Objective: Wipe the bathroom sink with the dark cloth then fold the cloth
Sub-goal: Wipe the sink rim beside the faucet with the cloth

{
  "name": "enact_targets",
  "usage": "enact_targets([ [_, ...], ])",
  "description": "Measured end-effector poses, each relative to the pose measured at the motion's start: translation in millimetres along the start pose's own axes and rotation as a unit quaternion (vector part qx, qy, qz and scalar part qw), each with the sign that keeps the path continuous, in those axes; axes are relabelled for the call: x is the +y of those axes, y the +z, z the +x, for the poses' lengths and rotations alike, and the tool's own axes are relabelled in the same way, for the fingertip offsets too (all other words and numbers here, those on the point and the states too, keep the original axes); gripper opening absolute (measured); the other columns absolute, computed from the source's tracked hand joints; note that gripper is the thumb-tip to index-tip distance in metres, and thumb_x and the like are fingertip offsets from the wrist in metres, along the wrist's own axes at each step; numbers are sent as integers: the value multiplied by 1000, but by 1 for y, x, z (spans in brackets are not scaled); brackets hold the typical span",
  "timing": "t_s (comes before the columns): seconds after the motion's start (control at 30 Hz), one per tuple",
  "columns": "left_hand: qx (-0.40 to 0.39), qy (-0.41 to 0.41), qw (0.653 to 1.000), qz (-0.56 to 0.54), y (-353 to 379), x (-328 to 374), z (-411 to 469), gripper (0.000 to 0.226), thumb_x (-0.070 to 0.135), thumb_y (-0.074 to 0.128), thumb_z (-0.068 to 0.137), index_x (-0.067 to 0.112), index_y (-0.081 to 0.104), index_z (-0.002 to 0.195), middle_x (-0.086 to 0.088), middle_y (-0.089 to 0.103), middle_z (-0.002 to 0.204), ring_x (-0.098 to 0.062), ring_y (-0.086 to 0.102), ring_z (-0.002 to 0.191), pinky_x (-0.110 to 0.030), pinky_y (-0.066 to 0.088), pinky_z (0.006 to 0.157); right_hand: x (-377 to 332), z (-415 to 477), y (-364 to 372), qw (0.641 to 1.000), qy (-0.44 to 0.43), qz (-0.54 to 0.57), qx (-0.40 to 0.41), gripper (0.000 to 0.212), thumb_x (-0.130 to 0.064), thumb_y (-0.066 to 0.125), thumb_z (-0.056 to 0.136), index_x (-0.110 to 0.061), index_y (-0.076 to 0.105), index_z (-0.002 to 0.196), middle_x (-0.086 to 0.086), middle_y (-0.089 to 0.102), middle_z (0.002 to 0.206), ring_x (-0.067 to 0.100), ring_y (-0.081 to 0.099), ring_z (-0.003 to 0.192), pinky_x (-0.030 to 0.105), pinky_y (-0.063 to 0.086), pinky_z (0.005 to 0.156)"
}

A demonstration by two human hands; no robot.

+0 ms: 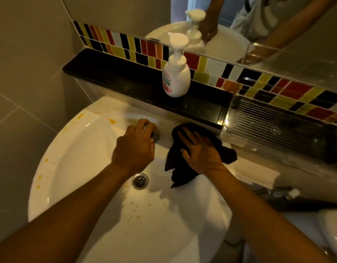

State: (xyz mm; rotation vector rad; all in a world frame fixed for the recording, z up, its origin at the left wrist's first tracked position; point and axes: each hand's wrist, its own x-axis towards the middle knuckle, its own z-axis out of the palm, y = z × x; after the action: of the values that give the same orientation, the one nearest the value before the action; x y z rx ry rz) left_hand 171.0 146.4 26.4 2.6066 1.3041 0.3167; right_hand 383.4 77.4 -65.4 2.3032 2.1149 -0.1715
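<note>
Right hand (200, 152), fingers spread flat, presses the dark cloth (184, 168) on the sink (72, 149) rim; left hand (135, 147) curls around the tap (154, 132). Risk: orange spots (112, 121) opposite get missed, or smeared.

One white sink (72, 168) fills the middle, with one metal drain (140, 180) at the bottom of its bowl. One dark cloth (184, 168) lies on the sink's back right rim. One pump soap bottle (176, 76) stands on one black ledge (116, 76); a second bottle shows only as its reflection in the one mirror (296, 35). Two hands are in view: one left hand (134, 147), one right hand (200, 152). One metal tap fitting (155, 132) sits under the left hand. Orange spots dot the sink, too many and too small to count.
</note>
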Motion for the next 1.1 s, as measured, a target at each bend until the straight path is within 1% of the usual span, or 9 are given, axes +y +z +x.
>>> enact_targets([
  [0.17, 4, -5, 1000, 11, 1, 1, 1, 36, 26, 52, 88, 20, 47, 123, -4, 45, 130, -30, 56, 94, -42, 55, 66, 24, -59, -6, 988, 137, 62, -26, 63, -36, 36, 97, -24, 8, 152, 2, 8, 161, 24, 9, 147, 40, 8, 121],
  [0.3, -6, -8, 1000, 2, -4, 5, 1, 36, 23, 52, 89, 18, 48, 124, -7, 46, 130, -32, 57, 91, -46, 56, 68, 7, -106, -5, 959, 232, 159, -25, 63, -35, 33, 99, -21, 4, 152, 2, 5, 162, 21, 5, 148, 39, 6, 121],
  [0.4, -13, -15, 1000, -2, -8, 10, 1, 36, 21, 53, 91, 15, 48, 125, -10, 47, 132, -34, 58, 91, -45, 55, 70, -7, -139, 0, 941, 265, 209, -1, 65, -34, 36, 98, -20, 4, 152, 3, 7, 161, 22, 8, 148, 39, 11, 121],
  [0.5, -18, -15, 1000, -4, -10, 13, -1, 36, 19, 52, 91, 13, 48, 126, -11, 46, 134, -35, 59, 93, -45, 54, 71, -24, -178, 5, 918, 270, 287, 45, 65, -29, 42, 96, -20, 12, 152, 1, 11, 161, 20, 9, 147, 31, 10, 115],
  [0.6, -23, -16, 1000, -11, -10, 14, -2, 36, 19, 52, 91, 14, 48, 127, -11, 45, 134, -35, 58, 94, -43, 53, 72, -35, -204, 12, 912, 277, 297, 51, 63, -23, 45, 95, -17, 18, 151, 3, 14, 160, 21, 8, 147, 30, 10, 115],
  [0.7, -27, -16, 999, -17, -8, 14, -3, 37, 20, 52, 91, 15, 48, 127, -9, 46, 133, -33, 57, 95, -37, 49, 69, -28, -199, 15, 945, 247, 214, 25, 59, -26, 37, 97, -16, 15, 152, 5, 15, 160, 25, 4, 148, 40, 6, 121],
  [0.9, -20, -15, 999, -28, -7, 10, -3, 35, 24, 52, 90, 19, 49, 124, -4, 48, 130, -29, 59, 94, -46, 56, 73, -1, -122, 3, 991, 124, 39, -33, 56, -36, 21, 100, -27, 3, 151, -1, 4, 162, 24, -3, 148, 46, -5, 120],
  [1.03, -22, -13, 999, -32, -4, 7, -3, 35, 26, 50, 89, 21, 48, 123, -1, 46, 130, -27, 58, 93, -46, 57, 71, 2, -67, -2, 997, 75, 8, -16, 61, -32, 34, 97, -23, 10, 152, 3, 10, 161, 26, 3, 148, 48, 3, 120],
  [1.1, -23, -15, 999, -23, -2, 6, -1, 35, 28, 49, 89, 21, 47, 123, -1, 45, 131, -27, 57, 94, -45, 56, 70, 6, -50, -2, 999, 22, -24, 5, 56, -33, 29, 97, -20, 19, 150, 4, 20, 159, 27, 10, 148, 49, 9, 120],
])
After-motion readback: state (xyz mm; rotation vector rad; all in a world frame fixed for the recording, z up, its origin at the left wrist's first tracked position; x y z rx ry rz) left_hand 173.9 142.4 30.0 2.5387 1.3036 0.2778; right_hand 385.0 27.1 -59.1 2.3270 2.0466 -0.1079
